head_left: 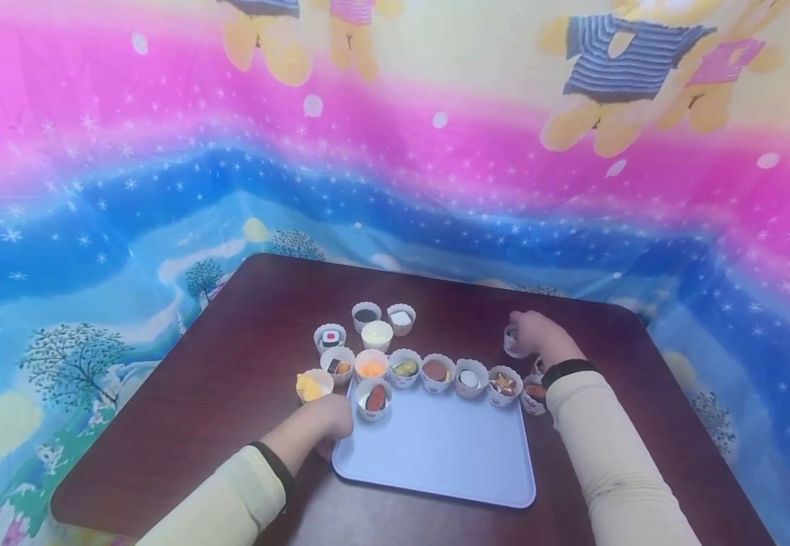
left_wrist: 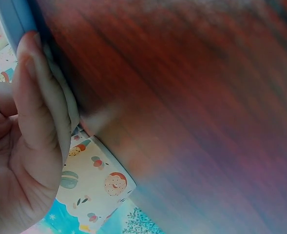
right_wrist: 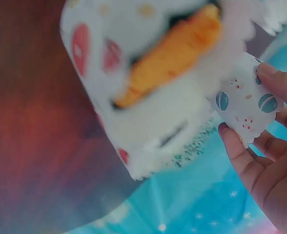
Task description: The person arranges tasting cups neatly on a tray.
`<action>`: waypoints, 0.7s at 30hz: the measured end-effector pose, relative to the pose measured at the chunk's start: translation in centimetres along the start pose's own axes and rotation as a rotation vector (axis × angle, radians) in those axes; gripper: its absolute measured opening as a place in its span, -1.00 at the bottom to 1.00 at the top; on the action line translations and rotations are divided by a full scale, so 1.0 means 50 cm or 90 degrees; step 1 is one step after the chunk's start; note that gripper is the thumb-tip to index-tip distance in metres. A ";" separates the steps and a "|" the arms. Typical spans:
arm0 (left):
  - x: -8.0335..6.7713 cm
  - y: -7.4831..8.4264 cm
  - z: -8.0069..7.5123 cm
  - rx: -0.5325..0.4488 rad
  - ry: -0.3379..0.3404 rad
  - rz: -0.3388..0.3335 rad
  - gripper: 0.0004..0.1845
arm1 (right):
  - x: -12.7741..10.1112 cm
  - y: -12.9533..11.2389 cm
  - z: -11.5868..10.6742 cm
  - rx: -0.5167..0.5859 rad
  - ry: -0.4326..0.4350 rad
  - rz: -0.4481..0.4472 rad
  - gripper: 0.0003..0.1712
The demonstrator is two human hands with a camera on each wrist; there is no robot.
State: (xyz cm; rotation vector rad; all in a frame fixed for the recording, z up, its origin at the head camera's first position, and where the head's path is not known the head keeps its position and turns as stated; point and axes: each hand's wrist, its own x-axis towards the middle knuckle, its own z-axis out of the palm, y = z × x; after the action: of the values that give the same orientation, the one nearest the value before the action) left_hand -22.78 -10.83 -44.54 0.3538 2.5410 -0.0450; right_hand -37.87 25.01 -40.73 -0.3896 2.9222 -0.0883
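Right hand (head_left: 537,336) fingers (right_wrist: 240,151) pinched on a small white printed paper cup (right_wrist: 245,100) far right; left hand (head_left: 327,427) fingers (left_wrist: 38,97) gripped on the pale blue plastic tray (head_left: 436,455), near left corner.

A white paper cup (head_left: 511,340) printed with small motifs is being pinched upright above the table, beyond the tray's right corner. The pale blue tray (head_left: 436,455) is being gripped at its left edge.

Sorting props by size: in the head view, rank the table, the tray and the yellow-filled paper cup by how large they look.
1. table
2. tray
3. yellow-filled paper cup

The gaps are plain; nearness to the camera does not blur this order.
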 end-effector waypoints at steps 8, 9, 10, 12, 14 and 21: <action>-0.001 0.001 0.005 -0.079 0.007 -0.039 -0.71 | -0.022 -0.016 -0.041 0.006 -0.006 -0.010 -0.23; 0.000 0.001 0.006 -0.072 0.007 -0.036 -0.71 | -0.024 -0.019 -0.043 0.002 -0.004 -0.017 -0.24; 0.001 0.001 0.007 -0.077 0.007 -0.037 -0.71 | -0.026 -0.021 -0.044 -0.001 -0.003 -0.025 -0.27; 0.004 0.000 0.007 -0.074 0.008 -0.037 -0.71 | -0.028 -0.029 -0.049 -0.007 0.000 -0.042 -0.32; 0.006 -0.001 0.008 -0.106 0.010 -0.049 -0.74 | -0.029 -0.043 -0.056 -0.016 0.004 -0.062 -0.40; 0.001 0.001 0.006 -0.162 0.010 -0.067 -0.75 | -0.043 -0.121 -0.070 -0.050 0.022 -0.124 -0.56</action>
State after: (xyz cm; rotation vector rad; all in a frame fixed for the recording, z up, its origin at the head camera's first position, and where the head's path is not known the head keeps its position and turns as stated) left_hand -22.64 -10.81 -44.79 0.1210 2.5397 0.2403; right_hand -35.01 19.85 -36.39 -0.6920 2.9191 -0.0082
